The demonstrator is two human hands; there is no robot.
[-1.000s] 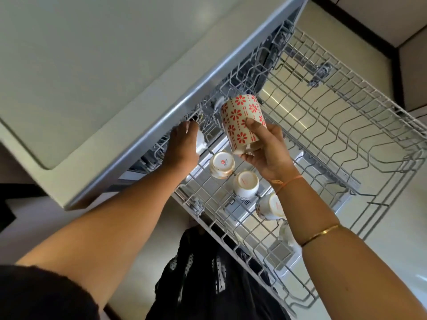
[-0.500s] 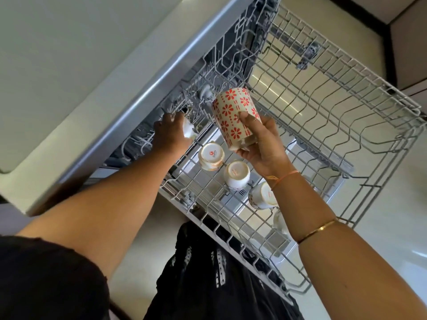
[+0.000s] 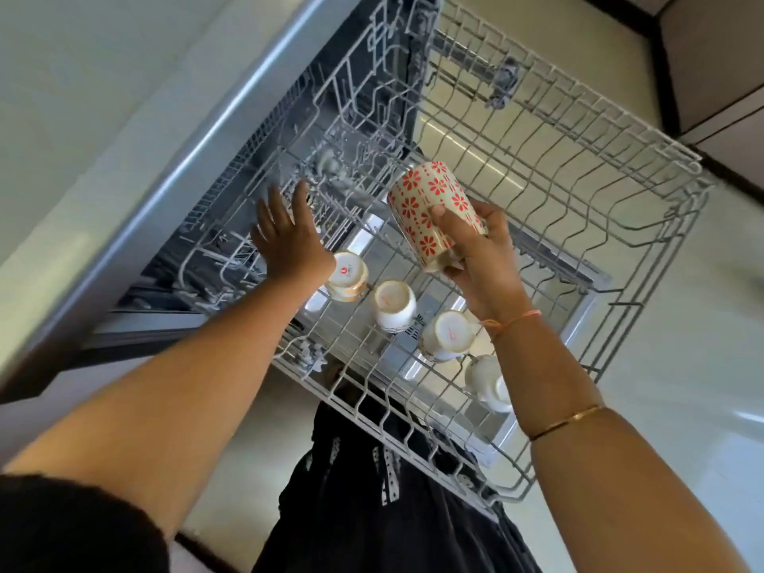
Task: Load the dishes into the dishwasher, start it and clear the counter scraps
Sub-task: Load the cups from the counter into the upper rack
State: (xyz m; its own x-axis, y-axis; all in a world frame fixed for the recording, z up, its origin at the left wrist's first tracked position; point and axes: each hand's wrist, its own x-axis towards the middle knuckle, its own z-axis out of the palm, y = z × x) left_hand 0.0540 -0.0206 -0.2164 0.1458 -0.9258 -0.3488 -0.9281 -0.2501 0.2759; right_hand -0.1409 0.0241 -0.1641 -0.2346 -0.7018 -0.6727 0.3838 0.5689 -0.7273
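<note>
One flowered mug (image 3: 435, 208) in grip of right hand (image 3: 483, 262), above rack (image 3: 645, 225)

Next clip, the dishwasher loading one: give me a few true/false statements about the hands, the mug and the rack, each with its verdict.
1. The right hand holds the flowered mug. True.
2. The left hand grips a cup. False: its fingers are spread and it holds nothing.
3. Four small white cups sit in a row in the rack. True.
4. The flowered mug already stands in the rack. False: it is held in the air above the wires, tilted.
5. The rack is pushed fully into the dishwasher. False: it is pulled out, with floor showing under it.
</note>
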